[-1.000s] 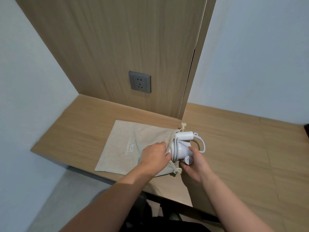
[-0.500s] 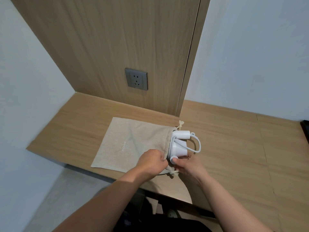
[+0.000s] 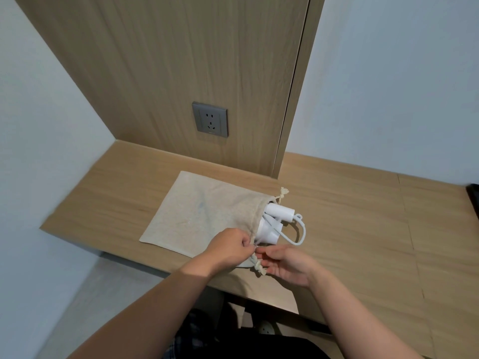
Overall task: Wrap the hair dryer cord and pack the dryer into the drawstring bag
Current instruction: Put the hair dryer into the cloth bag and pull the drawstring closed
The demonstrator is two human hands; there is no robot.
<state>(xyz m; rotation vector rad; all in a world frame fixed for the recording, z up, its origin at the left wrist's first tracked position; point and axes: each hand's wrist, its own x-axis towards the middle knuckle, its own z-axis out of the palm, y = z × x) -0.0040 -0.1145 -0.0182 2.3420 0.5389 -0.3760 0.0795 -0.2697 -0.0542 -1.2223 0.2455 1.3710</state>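
To do this well, hold the mouth of the flat beige cloth drawstring bag (image 3: 207, 216) wide. Push the white plastic hair dryer (image 3: 277, 212) all the way in, and its white cord loop (image 3: 302, 234) too. The bag lies near the front edge of the wooden bench (image 3: 350, 203), with the dryer half out. The left hand (image 3: 228, 247) pinches the bag's mouth. The right hand (image 3: 287, 265) is half open beside the knotted beige string (image 3: 259, 268); I cannot tell if it holds it.

light: soft, even, cool | shadows: dark beneath desk (image 3: 337, 203) front edge | blur: slight smear on drawstring bag (image 3: 202, 211) print | edges: wide-angle splay
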